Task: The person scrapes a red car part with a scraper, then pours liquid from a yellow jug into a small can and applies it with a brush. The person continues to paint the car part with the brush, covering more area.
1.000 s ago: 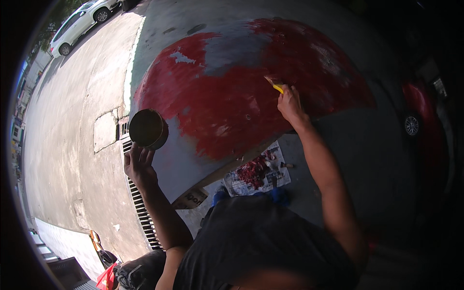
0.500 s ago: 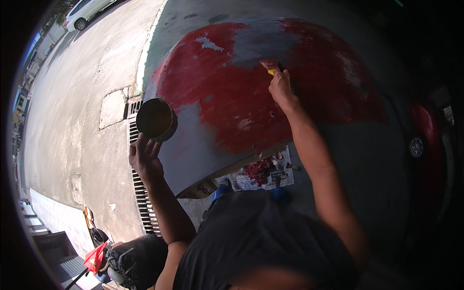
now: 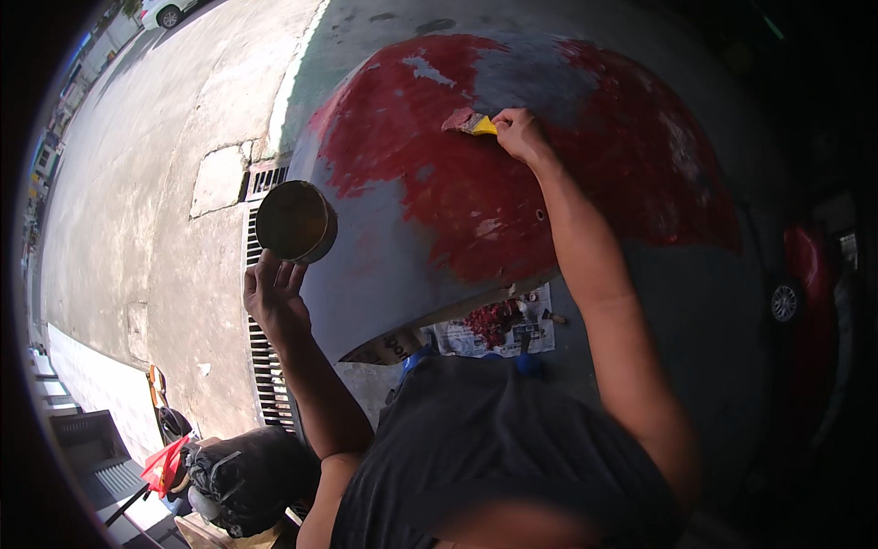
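A paintbrush [image 3: 471, 123] with a yellow handle is gripped in my right hand [image 3: 523, 135], its bristles against the far part of a broad curved panel [image 3: 361, 247]. Much of that panel is dark red; bare grey shows at the top middle and along the near left side. My left hand [image 3: 279, 297] holds a round open can [image 3: 296, 221] from below, out over the panel's left edge. The can is tilted so its dark inside faces me; what it contains is too dark to make out.
Beneath the panel's near edge, newspaper [image 3: 512, 320] with red scraps lies by my feet. A drain grate [image 3: 267, 366] runs along the left. A black bag [image 3: 251, 476] sits at lower left. A red car [image 3: 805, 284] stands right, a white vehicle [image 3: 165, 11] far left.
My right hand has swept the brush to the left across the panel, and the brush has turned to point left. The left hand and can have stayed nearly in place; the view has shifted slightly.
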`<action>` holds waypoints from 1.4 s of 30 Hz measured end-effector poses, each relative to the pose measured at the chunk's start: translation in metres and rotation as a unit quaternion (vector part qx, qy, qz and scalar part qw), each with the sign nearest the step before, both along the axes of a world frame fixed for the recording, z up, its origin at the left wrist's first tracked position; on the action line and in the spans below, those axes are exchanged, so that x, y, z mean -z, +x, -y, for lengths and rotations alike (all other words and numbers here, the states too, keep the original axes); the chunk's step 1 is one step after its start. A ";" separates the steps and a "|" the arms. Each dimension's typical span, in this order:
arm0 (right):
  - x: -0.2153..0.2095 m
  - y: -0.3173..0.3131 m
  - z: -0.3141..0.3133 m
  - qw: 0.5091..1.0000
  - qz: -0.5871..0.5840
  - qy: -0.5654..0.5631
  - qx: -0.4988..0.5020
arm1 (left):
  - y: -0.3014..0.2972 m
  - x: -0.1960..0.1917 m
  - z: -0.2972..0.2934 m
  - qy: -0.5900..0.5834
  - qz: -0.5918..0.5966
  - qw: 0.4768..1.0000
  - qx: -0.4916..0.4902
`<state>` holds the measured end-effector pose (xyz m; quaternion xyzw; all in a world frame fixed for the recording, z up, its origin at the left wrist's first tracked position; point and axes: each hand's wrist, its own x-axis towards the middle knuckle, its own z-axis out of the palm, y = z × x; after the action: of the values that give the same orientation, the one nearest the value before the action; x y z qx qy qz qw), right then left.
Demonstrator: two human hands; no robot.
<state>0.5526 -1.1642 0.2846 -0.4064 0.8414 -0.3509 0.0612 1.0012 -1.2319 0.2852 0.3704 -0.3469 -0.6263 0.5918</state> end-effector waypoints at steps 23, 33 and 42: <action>-0.046 0.121 -0.043 0.965 -0.063 0.194 -0.167 | 0.030 0.010 0.009 0.024 -0.040 0.999 -0.006; -0.018 0.182 -0.068 0.979 -0.032 0.114 -0.169 | 0.011 0.003 0.005 -0.003 -0.059 0.997 0.041; -0.074 0.171 -0.161 0.986 -0.072 0.089 -0.121 | 0.006 -0.011 -0.009 -0.005 -0.035 0.999 0.040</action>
<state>0.7239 -1.0035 0.3588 -0.5222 0.8162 -0.2343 0.0786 1.0069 -1.2226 0.2963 0.3314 -0.3432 -0.6604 0.5799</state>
